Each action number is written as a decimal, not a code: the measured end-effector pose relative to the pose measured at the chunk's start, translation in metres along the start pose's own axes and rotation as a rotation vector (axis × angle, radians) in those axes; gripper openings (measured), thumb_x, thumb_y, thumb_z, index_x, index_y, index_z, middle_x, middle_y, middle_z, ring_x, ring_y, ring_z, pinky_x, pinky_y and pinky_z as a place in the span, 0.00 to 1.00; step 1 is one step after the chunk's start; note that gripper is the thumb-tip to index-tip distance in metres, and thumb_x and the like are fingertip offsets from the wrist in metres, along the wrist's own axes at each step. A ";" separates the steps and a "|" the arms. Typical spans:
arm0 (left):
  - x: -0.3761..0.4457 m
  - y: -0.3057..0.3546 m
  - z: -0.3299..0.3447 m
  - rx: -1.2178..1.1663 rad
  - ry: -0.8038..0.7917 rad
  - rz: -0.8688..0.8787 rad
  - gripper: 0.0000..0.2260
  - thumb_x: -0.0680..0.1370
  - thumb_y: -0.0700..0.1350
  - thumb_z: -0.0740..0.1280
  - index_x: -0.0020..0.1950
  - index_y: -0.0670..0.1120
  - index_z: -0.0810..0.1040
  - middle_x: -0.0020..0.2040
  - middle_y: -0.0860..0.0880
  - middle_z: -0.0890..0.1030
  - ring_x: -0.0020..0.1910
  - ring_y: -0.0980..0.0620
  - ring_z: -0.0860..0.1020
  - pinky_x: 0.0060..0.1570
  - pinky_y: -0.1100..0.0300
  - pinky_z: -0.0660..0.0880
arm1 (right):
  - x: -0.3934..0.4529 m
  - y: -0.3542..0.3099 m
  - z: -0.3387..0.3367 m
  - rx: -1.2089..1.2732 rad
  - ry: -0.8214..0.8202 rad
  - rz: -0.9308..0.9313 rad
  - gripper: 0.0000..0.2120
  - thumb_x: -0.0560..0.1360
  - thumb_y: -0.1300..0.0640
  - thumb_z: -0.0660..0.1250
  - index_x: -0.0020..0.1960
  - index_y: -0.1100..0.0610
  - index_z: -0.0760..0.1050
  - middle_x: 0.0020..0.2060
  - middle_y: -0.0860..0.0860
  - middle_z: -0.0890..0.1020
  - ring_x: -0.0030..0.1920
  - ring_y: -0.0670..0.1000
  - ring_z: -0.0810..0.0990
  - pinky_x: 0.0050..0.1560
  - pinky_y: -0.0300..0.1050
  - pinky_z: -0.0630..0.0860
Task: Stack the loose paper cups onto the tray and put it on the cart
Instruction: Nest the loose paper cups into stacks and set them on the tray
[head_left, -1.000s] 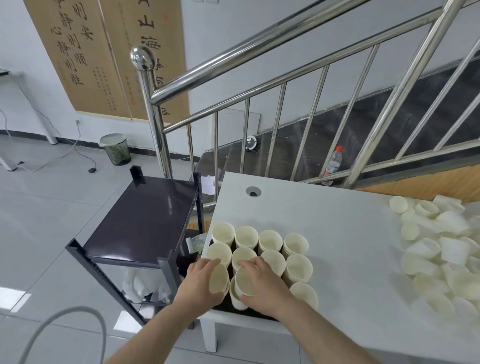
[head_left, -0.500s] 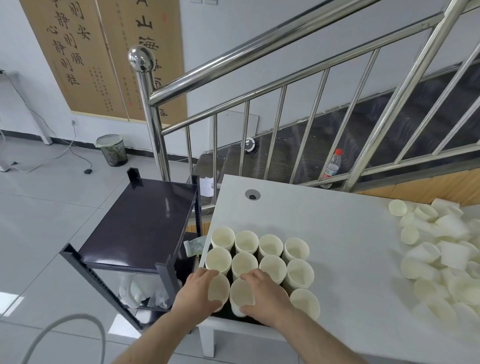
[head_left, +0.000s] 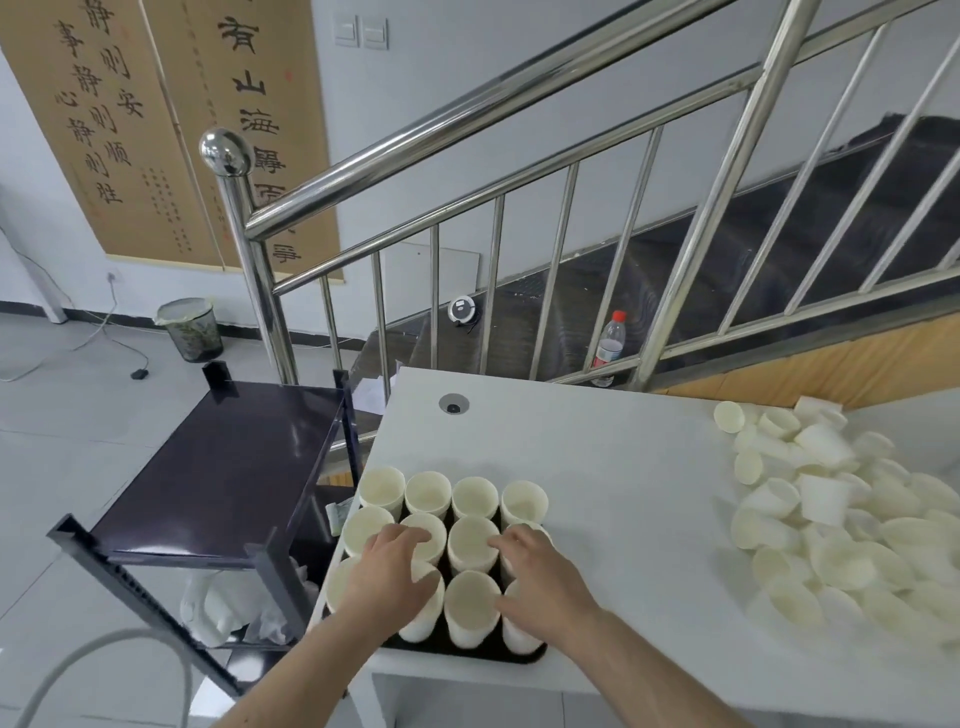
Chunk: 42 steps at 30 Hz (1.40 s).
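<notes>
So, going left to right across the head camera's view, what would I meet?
Wastebasket → dark cart → tray of stacked cups → water bottle → pile of loose paper cups.

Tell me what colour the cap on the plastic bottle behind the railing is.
Red; the bottle shows only in the head view, standing behind the railing.

We see bare white table (head_left: 597, 467) between the tray's upright cup stacks (head_left: 452, 551) and the loose cup pile (head_left: 852, 525) at right, while the stair railing (head_left: 519, 244) walls off the far edge and the dark cart (head_left: 223, 467) stands just left.
</notes>
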<state>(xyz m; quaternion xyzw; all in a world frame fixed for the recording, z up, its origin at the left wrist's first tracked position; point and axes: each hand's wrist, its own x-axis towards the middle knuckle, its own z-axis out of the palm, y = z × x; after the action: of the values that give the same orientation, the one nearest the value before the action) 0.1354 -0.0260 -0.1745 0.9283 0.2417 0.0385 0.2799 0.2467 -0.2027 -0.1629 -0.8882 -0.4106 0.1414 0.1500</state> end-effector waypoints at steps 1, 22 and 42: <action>0.002 0.016 0.006 -0.018 0.002 0.026 0.22 0.76 0.52 0.67 0.69 0.53 0.69 0.67 0.54 0.68 0.68 0.52 0.66 0.59 0.62 0.68 | -0.009 0.013 -0.010 -0.008 0.024 0.006 0.28 0.74 0.56 0.64 0.73 0.49 0.63 0.67 0.43 0.65 0.68 0.46 0.64 0.58 0.41 0.72; 0.048 0.291 0.172 -0.160 -0.220 0.297 0.17 0.76 0.51 0.67 0.64 0.54 0.73 0.62 0.57 0.71 0.62 0.58 0.73 0.59 0.67 0.68 | -0.140 0.282 -0.124 -0.050 0.179 0.359 0.26 0.78 0.49 0.64 0.73 0.48 0.62 0.67 0.44 0.64 0.68 0.45 0.65 0.57 0.41 0.74; 0.257 0.357 0.248 -0.200 -0.253 0.237 0.17 0.77 0.52 0.65 0.66 0.55 0.71 0.63 0.61 0.70 0.61 0.62 0.71 0.56 0.68 0.70 | 0.052 0.457 -0.193 -0.268 0.003 0.496 0.23 0.80 0.46 0.57 0.72 0.53 0.63 0.69 0.50 0.65 0.69 0.53 0.63 0.66 0.47 0.65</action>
<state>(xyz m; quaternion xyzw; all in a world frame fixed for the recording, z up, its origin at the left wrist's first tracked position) 0.5660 -0.2886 -0.2064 0.9152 0.0885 -0.0221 0.3925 0.6652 -0.4739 -0.1675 -0.9737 -0.1956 0.1169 -0.0072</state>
